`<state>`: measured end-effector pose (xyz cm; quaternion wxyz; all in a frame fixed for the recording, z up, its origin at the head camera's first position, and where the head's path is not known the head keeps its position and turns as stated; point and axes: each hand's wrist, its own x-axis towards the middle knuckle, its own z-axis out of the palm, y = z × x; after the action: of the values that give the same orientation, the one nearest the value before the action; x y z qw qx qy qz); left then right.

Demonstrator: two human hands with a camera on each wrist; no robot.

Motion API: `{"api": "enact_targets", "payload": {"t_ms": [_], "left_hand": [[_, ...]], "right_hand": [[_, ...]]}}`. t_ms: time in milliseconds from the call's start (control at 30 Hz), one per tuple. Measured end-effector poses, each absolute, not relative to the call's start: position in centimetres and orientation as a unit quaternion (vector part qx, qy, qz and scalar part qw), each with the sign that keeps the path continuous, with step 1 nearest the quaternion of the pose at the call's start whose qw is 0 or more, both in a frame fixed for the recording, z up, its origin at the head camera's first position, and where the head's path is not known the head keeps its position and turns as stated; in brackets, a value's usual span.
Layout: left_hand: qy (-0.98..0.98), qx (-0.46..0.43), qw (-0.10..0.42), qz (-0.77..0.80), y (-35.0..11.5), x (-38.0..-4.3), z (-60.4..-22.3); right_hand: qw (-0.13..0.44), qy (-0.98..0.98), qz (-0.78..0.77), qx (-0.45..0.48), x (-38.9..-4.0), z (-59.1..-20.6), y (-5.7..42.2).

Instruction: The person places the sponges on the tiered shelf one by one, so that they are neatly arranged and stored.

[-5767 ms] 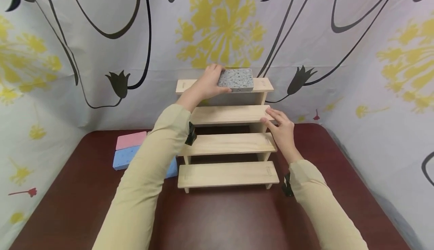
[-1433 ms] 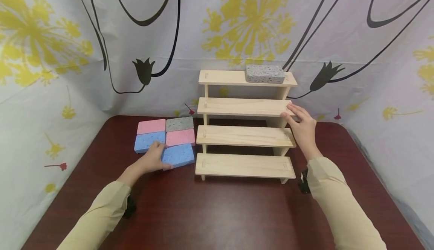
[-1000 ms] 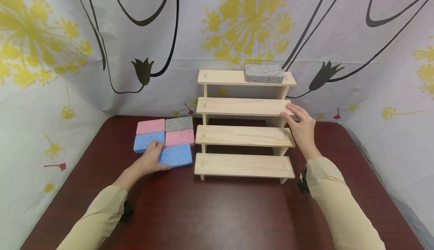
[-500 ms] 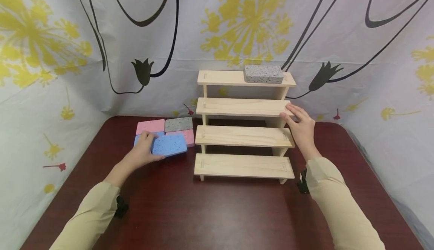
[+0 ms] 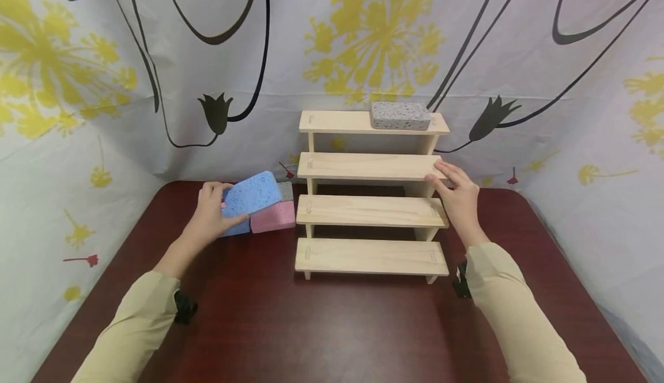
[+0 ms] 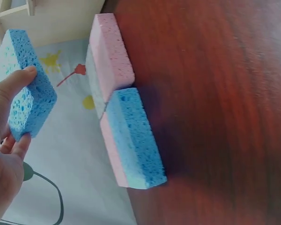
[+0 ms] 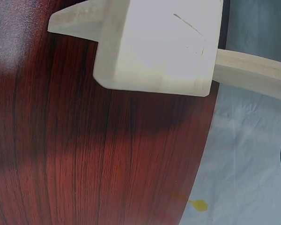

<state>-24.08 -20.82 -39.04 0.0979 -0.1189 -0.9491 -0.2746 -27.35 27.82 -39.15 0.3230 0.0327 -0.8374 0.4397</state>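
Observation:
My left hand (image 5: 208, 213) holds a blue sponge (image 5: 252, 191) by its left end, lifted and tilted above the other sponges. In the left wrist view, thumb and fingers pinch that sponge (image 6: 25, 79) along its edges, well off the table. Below it lie another blue sponge (image 5: 237, 229), a pink sponge (image 5: 273, 216) and a grey sponge (image 5: 286, 190), partly covered. My right hand (image 5: 459, 195) grips the right end of the second-highest board of a four-step wooden shelf (image 5: 370, 210). On its top board sits a speckled grey sponge (image 5: 400, 116), towards the right.
The dark red-brown table (image 5: 332, 325) extends in front of the shelf and on both sides. A white cloth (image 5: 171, 71) printed with flowers hangs behind and at the sides. In the right wrist view, a board's end (image 7: 168, 51) juts over the table.
First the left hand leaves the grey sponge on the top board. It then takes the blue sponge from the group and raises it up and away. The right hand stays at the shelf.

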Motion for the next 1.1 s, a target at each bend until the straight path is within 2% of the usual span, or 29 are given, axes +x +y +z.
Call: {"api": "enact_targets", "payload": {"t_ms": [567, 1100], "left_hand": [[-0.910, -0.167, 0.247, -0.287, -18.8, -26.2, -36.2], [-0.883, -0.223, 0.298, -0.286, -13.9, -28.4, -33.2]], "right_hand": [[0.329, -0.833, 0.443, 0.036, -27.5, -39.1, 27.9], [0.334, -0.834, 0.436, 0.046, -27.4, -39.2, 27.9]]}}
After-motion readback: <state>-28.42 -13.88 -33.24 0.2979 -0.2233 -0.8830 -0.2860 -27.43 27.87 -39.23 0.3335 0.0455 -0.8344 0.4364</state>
